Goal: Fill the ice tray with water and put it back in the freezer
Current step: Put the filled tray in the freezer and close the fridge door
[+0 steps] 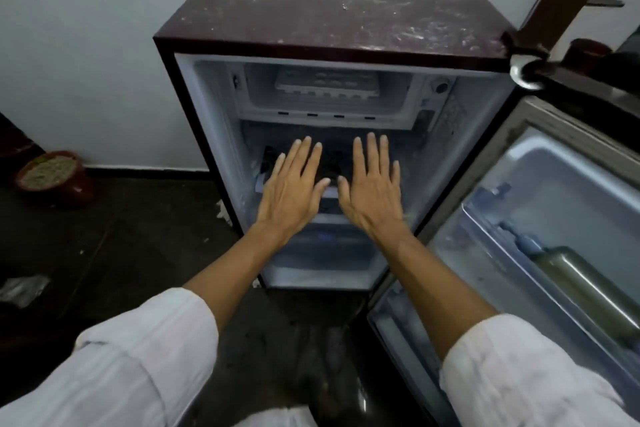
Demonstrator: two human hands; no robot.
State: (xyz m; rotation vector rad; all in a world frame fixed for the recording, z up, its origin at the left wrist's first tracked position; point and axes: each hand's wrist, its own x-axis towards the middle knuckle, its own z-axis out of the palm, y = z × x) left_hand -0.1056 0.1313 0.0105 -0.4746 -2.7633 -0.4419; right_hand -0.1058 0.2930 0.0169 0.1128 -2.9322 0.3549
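A small maroon fridge stands open in front of me. In its freezer compartment at the top lies a white ice tray. Below the freezer, both my hands are stretched out flat, palms down, side by side in front of the fridge shelves. My left hand has its fingers spread and holds nothing. My right hand is likewise spread and empty. Neither hand touches the tray. Whether the tray holds water or ice I cannot tell.
The fridge door hangs open at the right, with a bottle lying in its rack. A clay pot sits on the dark floor at the left by the white wall. A scrap of plastic lies on the floor.
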